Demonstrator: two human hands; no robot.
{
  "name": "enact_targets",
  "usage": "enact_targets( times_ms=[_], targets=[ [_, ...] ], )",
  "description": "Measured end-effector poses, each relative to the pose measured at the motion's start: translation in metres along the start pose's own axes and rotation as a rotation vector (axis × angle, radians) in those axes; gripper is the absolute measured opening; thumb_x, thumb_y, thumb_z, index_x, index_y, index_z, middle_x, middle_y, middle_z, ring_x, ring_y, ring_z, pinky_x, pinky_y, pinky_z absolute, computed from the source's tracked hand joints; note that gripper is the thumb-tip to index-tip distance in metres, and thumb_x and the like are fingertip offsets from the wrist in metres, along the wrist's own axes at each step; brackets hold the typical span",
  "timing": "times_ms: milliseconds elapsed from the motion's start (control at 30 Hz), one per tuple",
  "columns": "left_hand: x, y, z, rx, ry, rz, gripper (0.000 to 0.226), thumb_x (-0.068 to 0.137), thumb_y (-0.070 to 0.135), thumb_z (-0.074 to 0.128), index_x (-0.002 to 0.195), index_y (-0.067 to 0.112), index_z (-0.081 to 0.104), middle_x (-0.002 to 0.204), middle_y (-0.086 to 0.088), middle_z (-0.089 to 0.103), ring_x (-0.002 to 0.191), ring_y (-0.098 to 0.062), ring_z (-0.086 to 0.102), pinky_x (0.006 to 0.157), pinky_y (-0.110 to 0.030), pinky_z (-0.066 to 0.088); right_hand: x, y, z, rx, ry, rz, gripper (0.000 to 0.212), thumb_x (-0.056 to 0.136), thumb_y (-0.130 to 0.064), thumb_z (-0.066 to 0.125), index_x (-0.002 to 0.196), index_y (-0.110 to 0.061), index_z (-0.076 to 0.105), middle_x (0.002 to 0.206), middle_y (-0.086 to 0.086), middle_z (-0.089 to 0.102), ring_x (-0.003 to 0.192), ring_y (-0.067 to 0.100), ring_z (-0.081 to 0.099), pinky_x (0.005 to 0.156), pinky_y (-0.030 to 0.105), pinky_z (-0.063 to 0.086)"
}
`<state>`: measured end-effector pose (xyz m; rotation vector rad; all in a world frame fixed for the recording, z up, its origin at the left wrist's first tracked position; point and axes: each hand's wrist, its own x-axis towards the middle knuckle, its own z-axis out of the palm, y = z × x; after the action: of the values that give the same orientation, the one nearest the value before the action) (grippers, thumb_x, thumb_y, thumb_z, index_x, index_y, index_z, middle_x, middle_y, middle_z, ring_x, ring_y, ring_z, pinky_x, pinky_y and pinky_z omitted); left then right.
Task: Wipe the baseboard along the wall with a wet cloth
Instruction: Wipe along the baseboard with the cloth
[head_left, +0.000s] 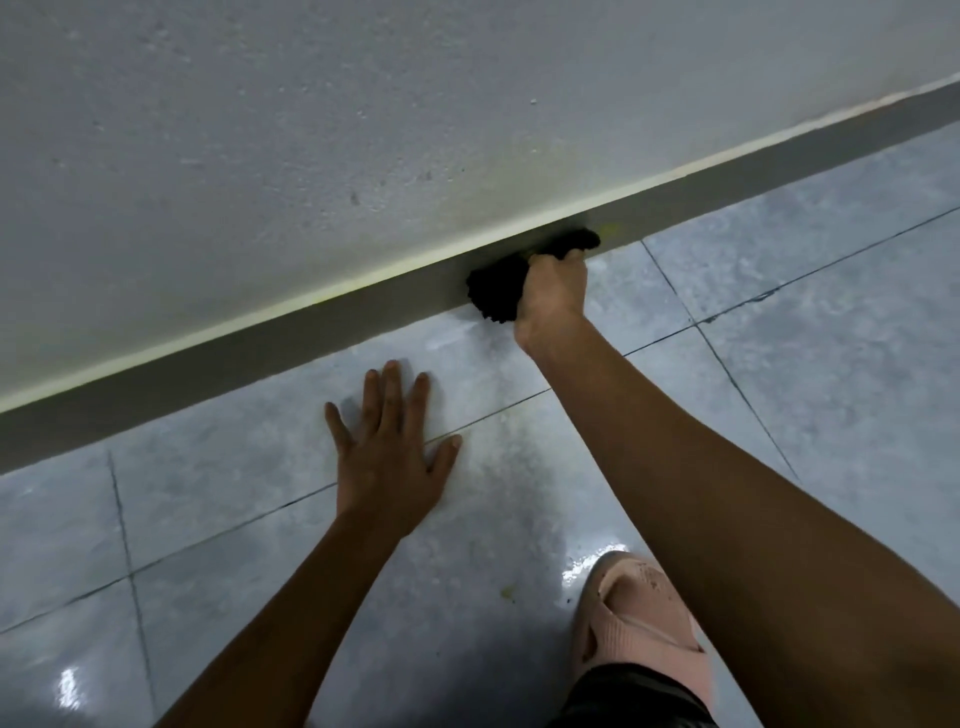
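Observation:
A dark grey baseboard (260, 353) runs diagonally from lower left to upper right under a white textured wall (311, 130). My right hand (553, 291) grips a bunched black cloth (496, 288) and holds it against the baseboard near the middle of the view; part of the cloth (579, 241) sticks out past my fingers. My left hand (387, 447) lies flat on the floor with fingers spread and straight, a short way left of and below the cloth.
Glossy grey floor tiles (779, 338) with dark grout lines meet the baseboard. A wet shine shows on the tile by my foot in a pink slipper (639, 613) at the bottom right. A small yellow mark (613, 228) sits on the baseboard right of the cloth.

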<state>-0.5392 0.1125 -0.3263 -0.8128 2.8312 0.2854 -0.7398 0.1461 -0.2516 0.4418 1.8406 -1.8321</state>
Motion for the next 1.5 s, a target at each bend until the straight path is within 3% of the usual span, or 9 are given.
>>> enact_targets(
  times_ms=[67, 167, 367, 567, 733, 1000, 1233, 1367, 1500],
  targets=[
    [0.008, 0.008, 0.002, 0.004, 0.008, 0.021, 0.076, 0.085, 0.065, 0.004, 0.149, 0.026, -0.006, 0.158, -0.008, -0.011, 0.144, -0.027, -0.01, 0.108, -0.056, -0.009, 0.0, 0.009, 0.001, -0.077, -0.034, 0.042, 0.048, 0.097, -0.002, 0.036, 0.145, -0.005, 0.028, 0.122, 0.018, 0.054, 0.106, 0.034, 0.056, 0.091, 0.038, 0.045],
    [0.019, 0.017, 0.004, -0.002, 0.016, 0.072, 0.075, 0.085, 0.066, 0.005, 0.149, 0.028, -0.004, 0.158, -0.008, -0.007, 0.145, -0.028, -0.007, 0.109, -0.054, -0.008, -0.006, 0.015, 0.005, 0.061, -0.155, 0.111, 0.051, 0.095, 0.006, 0.03, 0.144, -0.006, 0.03, 0.087, 0.006, 0.051, 0.074, 0.02, 0.052, 0.069, 0.03, 0.048],
    [0.025, 0.019, 0.001, -0.02, 0.006, 0.122, 0.075, 0.083, 0.065, 0.001, 0.149, 0.029, -0.004, 0.158, -0.012, -0.003, 0.145, -0.028, -0.005, 0.111, -0.053, -0.007, 0.02, -0.015, -0.019, 0.074, 0.003, -0.069, 0.06, 0.092, 0.007, 0.029, 0.147, -0.015, 0.028, 0.119, 0.009, 0.053, 0.085, 0.019, 0.055, 0.052, 0.019, 0.048],
    [0.033, 0.031, 0.003, -0.004, -0.014, 0.162, 0.073, 0.083, 0.065, -0.001, 0.147, 0.033, -0.01, 0.158, -0.008, -0.01, 0.144, -0.026, -0.01, 0.112, -0.054, -0.005, 0.034, -0.002, -0.026, -0.186, -0.042, -0.032, 0.055, 0.098, -0.005, 0.03, 0.15, -0.009, 0.013, 0.115, 0.008, 0.053, 0.104, 0.025, 0.053, 0.097, 0.039, 0.046],
    [0.036, 0.037, 0.01, 0.015, 0.014, 0.16, 0.073, 0.084, 0.065, 0.001, 0.148, 0.031, -0.008, 0.158, -0.009, -0.007, 0.144, -0.03, -0.008, 0.111, -0.057, -0.002, 0.04, -0.003, -0.029, -0.149, -0.081, -0.144, 0.054, 0.089, 0.007, 0.032, 0.142, -0.004, 0.031, 0.109, 0.008, 0.05, 0.094, 0.022, 0.052, 0.081, 0.032, 0.046],
    [0.033, 0.041, 0.007, -0.003, -0.005, 0.145, 0.078, 0.082, 0.069, 0.004, 0.149, 0.029, -0.005, 0.158, -0.01, -0.008, 0.144, -0.032, -0.01, 0.111, -0.06, -0.001, 0.069, -0.026, -0.05, -0.18, 0.056, -0.103, 0.063, 0.09, 0.004, 0.03, 0.149, -0.014, 0.019, 0.122, 0.009, 0.05, 0.092, 0.021, 0.052, 0.077, 0.029, 0.044],
    [0.031, 0.044, 0.007, 0.011, -0.007, 0.13, 0.081, 0.081, 0.071, 0.002, 0.148, 0.029, -0.009, 0.158, -0.01, -0.011, 0.143, -0.032, -0.014, 0.111, -0.059, -0.004, 0.055, -0.02, -0.045, -0.117, -0.065, -0.107, 0.03, 0.089, 0.009, 0.031, 0.11, -0.011, 0.037, 0.078, 0.003, 0.046, 0.062, 0.014, 0.045, 0.054, 0.024, 0.04],
    [0.03, 0.045, 0.004, 0.001, -0.037, 0.133, 0.083, 0.078, 0.072, -0.001, 0.148, 0.028, -0.009, 0.157, -0.01, -0.013, 0.143, -0.032, -0.015, 0.111, -0.059, -0.004, 0.063, -0.049, -0.058, 0.062, 0.043, -0.206, 0.031, 0.104, -0.012, 0.025, 0.134, -0.014, 0.034, 0.061, 0.001, 0.051, 0.041, 0.013, 0.048, 0.038, 0.021, 0.04],
    [0.032, 0.045, 0.002, -0.007, -0.064, 0.126, 0.085, 0.076, 0.073, -0.002, 0.147, 0.029, -0.012, 0.157, -0.01, -0.016, 0.142, -0.031, -0.018, 0.112, -0.059, -0.003, 0.075, -0.052, -0.069, -0.035, 0.06, -0.109, 0.053, 0.102, -0.011, 0.025, 0.152, -0.024, 0.012, 0.09, -0.002, 0.049, 0.07, 0.014, 0.053, 0.078, 0.034, 0.052]
  ],
)
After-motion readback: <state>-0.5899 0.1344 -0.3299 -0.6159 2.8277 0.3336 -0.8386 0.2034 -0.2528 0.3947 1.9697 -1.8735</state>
